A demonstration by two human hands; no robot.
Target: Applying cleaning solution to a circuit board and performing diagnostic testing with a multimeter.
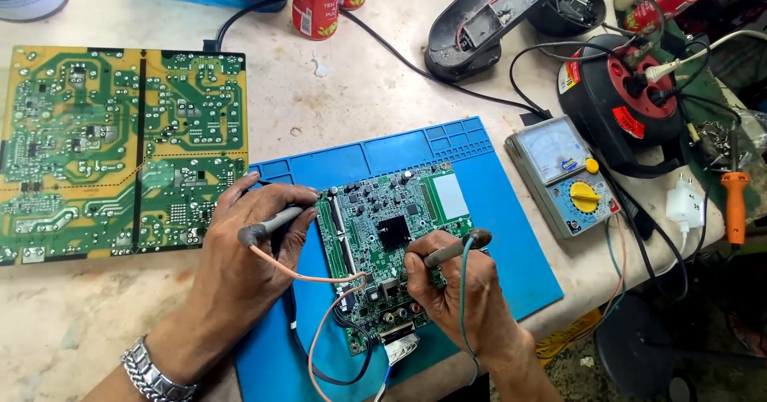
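Note:
A small green circuit board (pixel 383 234) lies on a blue work mat (pixel 495 210). My left hand (pixel 248 250) holds a grey test probe (pixel 272 226) with a pinkish lead, its tip at the board's left edge. My right hand (pixel 455 290) grips a second grey probe (pixel 455 248) with a greenish lead, its tip pressed on the board near the lower middle. A metal watch band sits on my left wrist.
A large yellow-green circuit board (pixel 120 146) lies to the left. An analog multimeter (pixel 567 174) with a yellow dial rests right of the mat. Spray cans (pixel 315 2), a black cable reel (pixel 631 98), an orange-handled soldering iron (pixel 735 202) and several cables crowd the back and right.

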